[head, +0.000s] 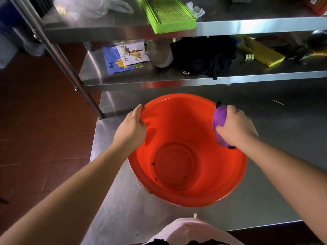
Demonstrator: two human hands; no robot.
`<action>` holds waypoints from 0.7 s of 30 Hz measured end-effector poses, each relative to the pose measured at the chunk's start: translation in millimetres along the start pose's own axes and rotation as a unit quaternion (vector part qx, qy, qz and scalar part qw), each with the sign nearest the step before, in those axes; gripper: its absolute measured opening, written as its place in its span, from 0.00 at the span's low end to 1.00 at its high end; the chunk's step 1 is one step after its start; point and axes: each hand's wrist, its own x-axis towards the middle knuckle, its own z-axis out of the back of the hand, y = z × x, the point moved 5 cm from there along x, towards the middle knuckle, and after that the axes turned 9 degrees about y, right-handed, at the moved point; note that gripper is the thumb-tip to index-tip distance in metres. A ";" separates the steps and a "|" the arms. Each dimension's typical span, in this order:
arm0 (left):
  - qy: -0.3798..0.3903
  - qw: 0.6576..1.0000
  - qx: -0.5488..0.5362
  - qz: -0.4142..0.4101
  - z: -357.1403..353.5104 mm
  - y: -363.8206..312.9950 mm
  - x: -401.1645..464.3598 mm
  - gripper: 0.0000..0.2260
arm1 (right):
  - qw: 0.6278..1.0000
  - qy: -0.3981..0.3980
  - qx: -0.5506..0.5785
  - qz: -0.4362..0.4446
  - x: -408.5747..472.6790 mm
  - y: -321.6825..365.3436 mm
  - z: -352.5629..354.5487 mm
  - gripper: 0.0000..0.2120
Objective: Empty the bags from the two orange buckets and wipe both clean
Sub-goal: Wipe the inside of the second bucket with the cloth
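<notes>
An orange bucket [221, 177] stands on the steel table, seen from above, with no bag in it and a few dark specks on its bottom. My left hand [131, 128] grips the bucket's left rim, fingers curled over the edge. My right hand [235, 127] holds a bunched purple cloth [219, 119] and presses it against the inner wall at the right rim. Only one orange bucket is in view.
The steel table [276, 200] carries the bucket. Behind it, a low steel shelf [141, 80] bears printed packets [123, 57], a metal bowl, dark cloth [203, 55] and a yellow slicer [260, 52]. The upper shelf holds a green tray [168, 13] and plastic bag. Red floor tiles lie left.
</notes>
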 end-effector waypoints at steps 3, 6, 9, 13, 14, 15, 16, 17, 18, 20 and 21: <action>0.027 0.997 0.072 0.004 -1.6 2.9 -9.7 0.33 | 0.999 0.013 -0.004 0.042 22.0 6.9 5.6 0.28; 0.005 0.978 0.187 -0.088 12.4 -12.0 -1.0 0.35 | 0.993 0.027 -0.032 0.106 41.9 24.7 10.5 0.29; 0.050 0.955 0.241 -0.163 7.3 -25.6 6.4 0.36 | 0.987 0.029 -0.062 0.145 54.2 42.8 12.4 0.31; 0.056 0.962 0.219 -0.152 -3.5 -18.5 8.6 0.38 | 0.987 0.014 -0.069 0.143 56.8 49.5 11.3 0.32; 0.052 0.963 0.217 -0.149 -4.2 -16.3 8.3 0.38 | 0.988 0.011 -0.066 0.143 55.0 49.5 11.2 0.32; 0.049 0.964 0.217 -0.146 -4.6 -14.4 6.7 0.38 | 0.988 0.011 -0.058 0.143 52.0 49.5 10.4 0.32; 0.045 0.964 0.218 -0.145 -5.7 -14.2 5.3 0.39 | 0.989 0.013 -0.047 0.137 48.1 47.5 10.0 0.32; 0.041 0.965 0.216 -0.144 -6.9 -15.1 3.9 0.38 | 0.991 0.013 -0.034 0.127 43.4 43.9 10.3 0.31; 0.038 0.966 0.213 -0.143 -7.8 -15.9 2.7 0.38 | 0.994 0.012 -0.023 0.110 37.8 39.5 10.7 0.30; 0.038 0.968 0.204 -0.140 -8.5 -17.6 1.5 0.37 | 0.998 0.010 -0.018 0.060 20.9 26.7 9.0 0.30; 0.038 0.969 0.203 -0.139 -8.4 -18.5 1.7 0.37 | 0.999 0.013 -0.028 0.032 10.4 19.7 6.7 0.32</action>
